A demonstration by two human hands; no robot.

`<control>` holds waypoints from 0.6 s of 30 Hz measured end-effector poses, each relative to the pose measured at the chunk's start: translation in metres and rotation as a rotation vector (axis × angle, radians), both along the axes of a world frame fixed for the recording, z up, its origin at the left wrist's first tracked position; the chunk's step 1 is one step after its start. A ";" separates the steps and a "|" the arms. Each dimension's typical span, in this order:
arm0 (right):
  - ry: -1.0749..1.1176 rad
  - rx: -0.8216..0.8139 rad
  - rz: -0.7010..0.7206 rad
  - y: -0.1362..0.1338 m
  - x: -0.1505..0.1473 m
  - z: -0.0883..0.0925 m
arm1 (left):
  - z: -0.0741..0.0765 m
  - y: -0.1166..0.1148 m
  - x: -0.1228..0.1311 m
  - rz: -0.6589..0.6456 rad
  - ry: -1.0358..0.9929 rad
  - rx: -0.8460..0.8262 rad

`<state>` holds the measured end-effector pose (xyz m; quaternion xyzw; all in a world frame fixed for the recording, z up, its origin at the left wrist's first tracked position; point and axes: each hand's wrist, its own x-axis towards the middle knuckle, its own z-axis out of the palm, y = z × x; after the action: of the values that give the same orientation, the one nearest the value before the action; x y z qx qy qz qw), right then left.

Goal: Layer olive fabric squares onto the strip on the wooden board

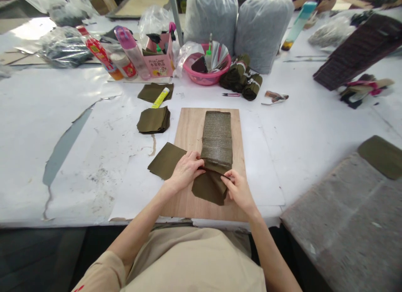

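An olive-green fabric piece is stretched between my two hands over the lower part of a wooden board. My left hand pinches its upper left corner, and my right hand pinches the upper right. Just beyond the held edge lies a rectangular strip of dark, textured material, flat on the board, with its near end meeting the fabric. Beside my left hand, a stack of olive fabric pieces partly overlaps the board's left edge.
Two more olive fabric stacks sit farther back, one under a yellow tube. Behind the board stand a pink basket, rolled olive fabric and small snips. A grey padded surface adjoins the table at right.
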<state>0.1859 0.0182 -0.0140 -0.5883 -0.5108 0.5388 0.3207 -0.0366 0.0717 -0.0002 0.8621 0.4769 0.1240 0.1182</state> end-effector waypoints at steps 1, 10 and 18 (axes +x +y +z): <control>0.088 -0.080 -0.015 -0.001 0.001 0.001 | 0.002 0.000 -0.002 -0.012 -0.024 -0.014; -0.115 -0.170 0.104 -0.034 0.007 -0.002 | 0.013 -0.002 -0.009 -0.097 -0.051 -0.299; -0.839 0.256 0.137 -0.046 0.004 0.005 | 0.000 -0.012 0.001 -0.112 0.020 -0.148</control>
<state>0.1901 -0.0276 -0.0095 -0.6761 -0.6973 0.2058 0.1194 -0.0361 0.0600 -0.0007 0.8775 0.4370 0.0731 0.1834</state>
